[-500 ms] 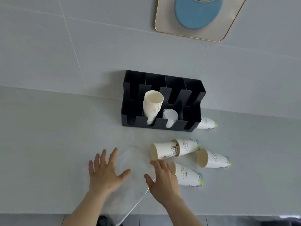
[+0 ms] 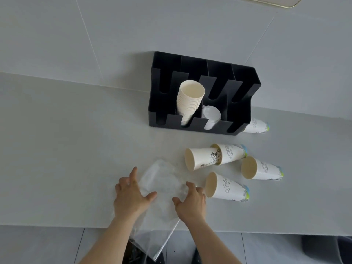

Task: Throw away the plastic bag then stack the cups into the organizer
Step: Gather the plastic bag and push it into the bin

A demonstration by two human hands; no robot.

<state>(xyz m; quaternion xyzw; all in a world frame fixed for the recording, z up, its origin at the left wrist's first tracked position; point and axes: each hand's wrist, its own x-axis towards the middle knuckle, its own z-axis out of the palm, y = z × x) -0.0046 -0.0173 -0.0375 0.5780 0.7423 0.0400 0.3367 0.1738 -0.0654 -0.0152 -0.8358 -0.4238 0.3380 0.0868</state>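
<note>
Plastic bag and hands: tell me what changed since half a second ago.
Both hands have come down onto the clear plastic bag: the left hand presses its left side, the right hand its right edge, fingers curling as if gathering it. The bag is not yet lifted. The loose paper cups, the organizer and its cup stack stayed put.

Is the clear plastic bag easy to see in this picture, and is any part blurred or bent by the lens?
Head view: the clear plastic bag almost melts into the pale grey counter, showing only by faint glare and creases; the black plastic organizer is sharp; the wide lens bends the straight counter edge; lighting is soft with weak shadows.
</note>
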